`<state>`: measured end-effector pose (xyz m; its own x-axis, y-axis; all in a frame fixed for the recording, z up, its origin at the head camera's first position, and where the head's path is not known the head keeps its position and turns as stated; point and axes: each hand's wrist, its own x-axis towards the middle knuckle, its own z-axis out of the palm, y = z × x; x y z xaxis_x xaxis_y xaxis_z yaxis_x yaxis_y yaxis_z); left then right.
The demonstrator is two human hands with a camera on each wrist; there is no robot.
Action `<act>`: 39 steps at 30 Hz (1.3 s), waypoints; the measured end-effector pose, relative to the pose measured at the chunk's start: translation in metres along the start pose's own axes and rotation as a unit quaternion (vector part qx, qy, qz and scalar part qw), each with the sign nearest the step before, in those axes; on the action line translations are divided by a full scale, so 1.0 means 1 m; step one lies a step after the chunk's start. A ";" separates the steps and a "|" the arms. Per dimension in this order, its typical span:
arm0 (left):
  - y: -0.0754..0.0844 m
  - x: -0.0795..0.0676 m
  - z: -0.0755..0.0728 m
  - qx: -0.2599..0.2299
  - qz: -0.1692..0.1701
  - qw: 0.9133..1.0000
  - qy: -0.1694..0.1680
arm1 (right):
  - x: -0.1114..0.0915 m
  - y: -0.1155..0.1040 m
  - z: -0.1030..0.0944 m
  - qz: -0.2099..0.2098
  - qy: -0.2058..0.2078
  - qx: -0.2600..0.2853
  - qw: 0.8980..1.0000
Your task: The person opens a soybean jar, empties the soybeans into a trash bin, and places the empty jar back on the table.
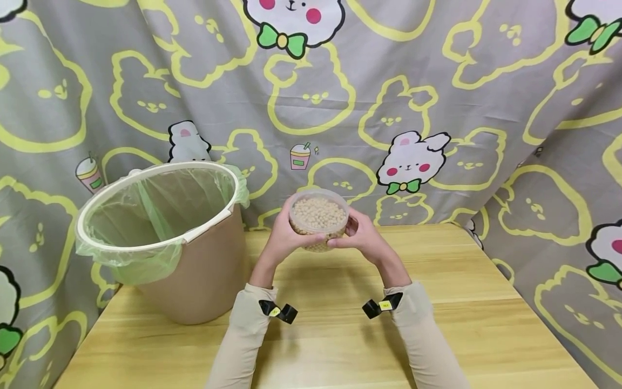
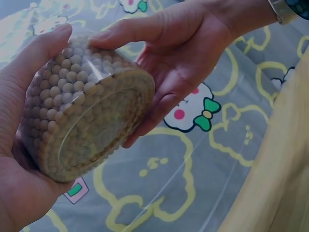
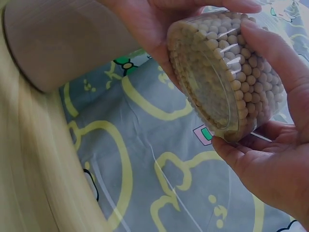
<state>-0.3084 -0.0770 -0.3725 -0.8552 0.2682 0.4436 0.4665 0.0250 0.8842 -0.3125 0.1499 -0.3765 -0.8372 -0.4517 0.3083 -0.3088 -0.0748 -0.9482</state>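
Observation:
A round clear plastic tub (image 1: 320,215) full of small beige balls is held up above the far part of the table, a pale translucent lid (image 1: 319,209) over its top. My left hand (image 1: 284,231) grips its left side, thumb across the front. From the right, my right hand (image 1: 363,235) holds the same tub, with its thumb also on the front wall. Both wrist views show the tub's flat base (image 2: 104,128) and the balls packed against the clear wall (image 3: 248,72). Fingers on the far side are partly hidden behind the tub.
A brown bin (image 1: 214,270) with a white rim and a green liner bag (image 1: 146,265) stands on the table's left side. The wooden table (image 1: 486,319) ends at a grey patterned curtain (image 1: 320,113) behind. Small black cameras (image 1: 279,310) sit on both wrists.

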 end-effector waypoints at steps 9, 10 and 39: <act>-0.005 0.000 0.010 -0.004 0.008 1.000 0.007 | 0.004 0.004 0.003 -0.026 0.005 -0.033 0.999; -0.006 0.000 0.011 -0.004 0.008 1.000 0.005 | 0.004 0.004 0.004 -0.027 0.012 -0.040 0.999; 0.010 -0.005 0.026 0.164 0.040 0.979 0.117 | -0.001 -0.002 0.015 -0.055 0.080 -0.157 0.983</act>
<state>-0.2939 -0.0532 -0.3697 -0.8235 0.0556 0.5647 0.5487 0.3314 0.7675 -0.3042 0.1378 -0.3763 -0.8439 -0.3080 0.4394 -0.5041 0.1745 -0.8458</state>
